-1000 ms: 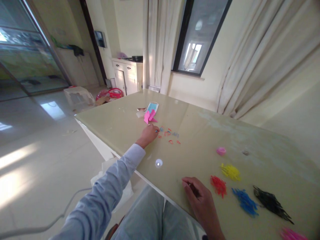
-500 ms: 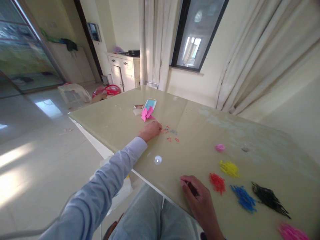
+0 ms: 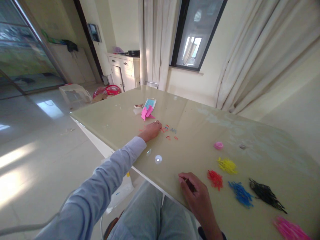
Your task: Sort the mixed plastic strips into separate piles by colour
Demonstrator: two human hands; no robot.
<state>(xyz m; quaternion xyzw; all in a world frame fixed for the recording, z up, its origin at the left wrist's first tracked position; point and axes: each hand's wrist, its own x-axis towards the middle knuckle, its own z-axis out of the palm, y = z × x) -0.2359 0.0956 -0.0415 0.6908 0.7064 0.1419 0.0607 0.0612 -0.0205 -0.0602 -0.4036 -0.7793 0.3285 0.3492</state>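
Note:
My left hand reaches across the table with its fingertips down at a few small orange-red loops that look like rubber bands. Its fingers are bent together; whatever they pinch is hidden. A few greyish loops lie just to the right of them. Close to the table's front edge rests my right hand, thumb against curled fingers, and I cannot make out anything in it. Right of this hand are loose piles of thin bands: red, yellow, blue, black and pink.
Beyond my left hand lie pink paper pieces, a blue face mask and a small box. A small round clear object sits near the front edge of the table. A pink lump lies farther right.
My left hand has shifted very slightly at the orange-red loops. A small clear piece beside the left sleeve shows more plainly. The right hand keeps its curled shape; the view has moved a little.

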